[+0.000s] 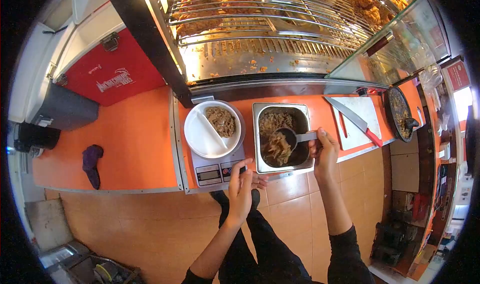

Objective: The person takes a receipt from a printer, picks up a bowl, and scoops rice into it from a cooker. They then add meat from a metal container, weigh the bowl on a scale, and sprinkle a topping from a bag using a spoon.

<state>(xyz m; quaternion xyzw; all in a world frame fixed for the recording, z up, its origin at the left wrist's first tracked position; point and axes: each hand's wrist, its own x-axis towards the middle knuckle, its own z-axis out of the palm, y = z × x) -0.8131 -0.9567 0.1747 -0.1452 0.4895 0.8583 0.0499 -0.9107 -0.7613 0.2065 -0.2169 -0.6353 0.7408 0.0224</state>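
My right hand grips the flat handle of a metal measuring scoop. The scoop's bowl is down in a square steel pan, among brown shredded food that looks like meat. Left of the pan stands a digital kitchen scale with a divided white plate on it. One section of the plate holds a portion of similar brown food; the other sections show bare white. My left hand, fingers apart and holding nothing, hovers by the scale's front right corner, near the pan.
A red-handled knife lies across a white cutting board on the right. Beyond it sits a dark mortar bowl with a pestle. A lit display cabinet with wire racks stands behind. A purple cloth lies left.
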